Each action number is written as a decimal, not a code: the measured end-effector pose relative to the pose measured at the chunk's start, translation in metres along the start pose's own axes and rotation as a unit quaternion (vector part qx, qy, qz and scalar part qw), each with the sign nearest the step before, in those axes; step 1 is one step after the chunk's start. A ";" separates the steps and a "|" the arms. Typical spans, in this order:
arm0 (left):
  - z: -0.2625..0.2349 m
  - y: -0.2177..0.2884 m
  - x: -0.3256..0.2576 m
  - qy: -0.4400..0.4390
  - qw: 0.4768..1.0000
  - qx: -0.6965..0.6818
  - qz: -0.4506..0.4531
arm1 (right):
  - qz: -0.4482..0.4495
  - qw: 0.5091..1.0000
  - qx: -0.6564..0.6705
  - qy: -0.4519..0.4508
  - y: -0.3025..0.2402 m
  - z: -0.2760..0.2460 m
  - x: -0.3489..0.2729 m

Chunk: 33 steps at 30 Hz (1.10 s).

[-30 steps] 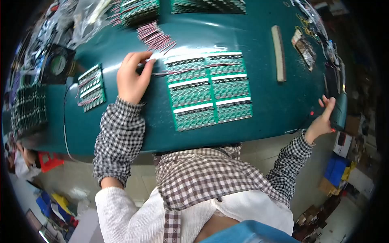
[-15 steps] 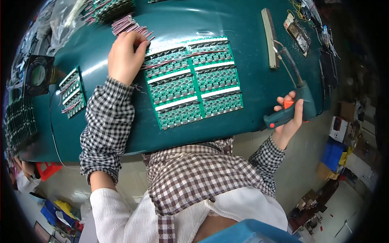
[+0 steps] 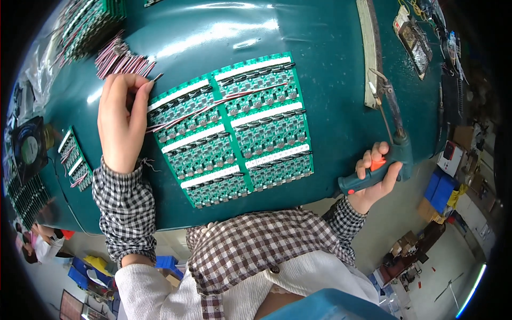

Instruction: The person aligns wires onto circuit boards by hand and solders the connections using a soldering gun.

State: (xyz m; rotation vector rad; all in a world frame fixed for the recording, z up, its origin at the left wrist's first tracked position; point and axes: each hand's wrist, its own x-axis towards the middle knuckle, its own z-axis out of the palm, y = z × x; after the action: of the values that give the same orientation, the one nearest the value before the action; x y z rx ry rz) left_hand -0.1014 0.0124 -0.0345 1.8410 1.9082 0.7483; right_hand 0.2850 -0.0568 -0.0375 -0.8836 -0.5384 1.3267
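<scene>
Two hands, L hand (image 3: 121, 125) on wires (image 3: 213, 104), R hand (image 3: 376, 178) gripping iron (image 3: 392, 146)

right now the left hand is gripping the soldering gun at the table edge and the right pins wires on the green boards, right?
No, swapped: in the head view the right hand grips the soldering gun at the table edge, and the left hand pins the wires on the green boards.

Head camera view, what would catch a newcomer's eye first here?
The green circuit board panel lies mid-table on the teal mat. The left hand pinches thin wires at its upper left corner. At the table's right edge, the right hand grips a teal soldering gun.
</scene>
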 end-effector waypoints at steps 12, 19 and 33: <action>-0.001 -0.003 -0.006 0.090 0.983 -0.153 -0.040 | -0.007 1.000 0.003 -0.004 0.002 -0.006 0.002; -0.014 0.014 -0.010 0.073 0.967 -0.214 -0.115 | -0.023 1.000 -0.007 -0.005 0.003 -0.008 0.004; -0.031 0.009 -0.039 -0.065 0.928 -0.312 -0.193 | -0.014 1.000 -0.001 -0.008 0.005 -0.004 0.005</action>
State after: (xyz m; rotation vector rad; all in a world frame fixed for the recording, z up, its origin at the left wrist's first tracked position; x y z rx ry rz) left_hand -0.1105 -0.0301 -0.0085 1.0619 1.6154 0.9269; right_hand 0.2865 -0.0527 -0.0446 -0.8657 -0.5629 1.3090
